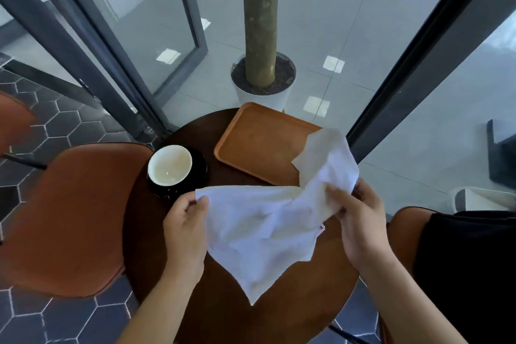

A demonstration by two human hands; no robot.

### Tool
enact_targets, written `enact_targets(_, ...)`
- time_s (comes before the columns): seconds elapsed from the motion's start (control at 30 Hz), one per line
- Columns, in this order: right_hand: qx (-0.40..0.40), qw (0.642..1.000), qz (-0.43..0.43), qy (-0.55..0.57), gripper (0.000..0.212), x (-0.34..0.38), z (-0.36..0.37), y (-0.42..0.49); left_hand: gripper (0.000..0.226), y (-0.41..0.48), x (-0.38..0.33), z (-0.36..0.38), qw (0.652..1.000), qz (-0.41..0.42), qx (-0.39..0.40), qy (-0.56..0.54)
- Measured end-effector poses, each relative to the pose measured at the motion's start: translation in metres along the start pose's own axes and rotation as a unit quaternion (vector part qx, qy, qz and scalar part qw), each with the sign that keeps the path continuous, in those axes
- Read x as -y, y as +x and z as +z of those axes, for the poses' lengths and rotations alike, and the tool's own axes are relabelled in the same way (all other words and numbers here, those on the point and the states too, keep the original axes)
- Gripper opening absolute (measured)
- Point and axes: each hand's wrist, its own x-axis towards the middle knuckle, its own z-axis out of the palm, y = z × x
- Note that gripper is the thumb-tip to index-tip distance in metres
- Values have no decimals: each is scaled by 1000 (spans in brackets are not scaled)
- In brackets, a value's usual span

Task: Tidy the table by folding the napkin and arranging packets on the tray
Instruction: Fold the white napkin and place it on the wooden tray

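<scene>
A white napkin (259, 226) hangs crumpled and spread above the round dark wooden table (217, 315). My left hand (185, 229) pinches its left corner. My right hand (360, 220) grips its bunched right side, and a flap rises above that hand over the tray's near right corner. The orange-brown tray (257, 142) lies at the table's far side with nothing showing on its visible part. A small red-and-white edge of a packet (322, 227) peeks out under the napkin near my right hand; the rest is hidden.
A black cup with a white inside (170, 166) stands on a black saucer at the table's left. An orange chair (69, 218) sits to the left, another seat at the right. Beyond the table are glass walls and a potted tree trunk (262, 75).
</scene>
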Motion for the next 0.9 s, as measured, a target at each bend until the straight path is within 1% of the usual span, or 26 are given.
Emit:
enact_targets(0.07,-52,998,44,10,30,-17,-8,-9,19,-5,15,-16,1000,-18,-6,23)
enact_targets(0.13,-109,991,80,-12,19,-39,-15,-24,24,-4,27,-29,999,-32,2,40)
enact_targets(0.17,-129,987,94,-32,17,-50,-17,-33,28,-2,30,-35,998,-34,11,46)
enact_targets(0.23,-152,980,118,-58,19,-69,-19,-53,37,2,33,-44,998,-32,27,57)
enact_targets(0.27,-157,978,123,-54,20,-76,-20,-63,38,3,33,-49,997,-28,36,56)
enact_targets(0.37,-155,984,93,7,22,-82,-18,-88,28,9,28,-66,997,-7,73,22)
enact_targets(0.43,-158,985,61,30,25,-81,-16,-100,28,15,22,-76,995,10,95,5)
enact_targets(0.47,-170,984,58,2,27,-82,-16,-104,28,16,20,-80,995,7,104,11)
enact_targets(0.53,-192,972,87,-101,26,-91,-15,-110,30,18,26,-82,991,-35,108,67)
enact_targets(0.6,-175,956,157,-173,19,-103,-17,-114,35,17,42,-83,976,-92,127,151)
enact_targets(0.63,-165,946,193,-202,21,-108,-19,-114,36,17,52,-84,965,-106,139,194)
enact_targets(0.67,-159,934,213,-237,31,-110,-21,-112,35,18,61,-86,955,-110,144,233)
enact_targets(0.7,-154,921,214,-286,43,-109,-23,-108,33,20,69,-88,946,-110,139,270)
enact_targets(0.73,-145,907,201,-340,57,-107,-27,-101,29,22,75,-89,938,-106,136,299)
enact_targets(0.8,-121,886,158,-419,84,-96,-33,-83,12,27,81,-92,927,-108,134,333)
enact_targets(0.83,-110,890,136,-421,93,-90,-36,-73,9,28,81,-91,928,-114,130,330)
enact_targets(0.9,-92,917,111,-372,104,-77,-38,-48,12,30,77,-87,943,-102,113,297)
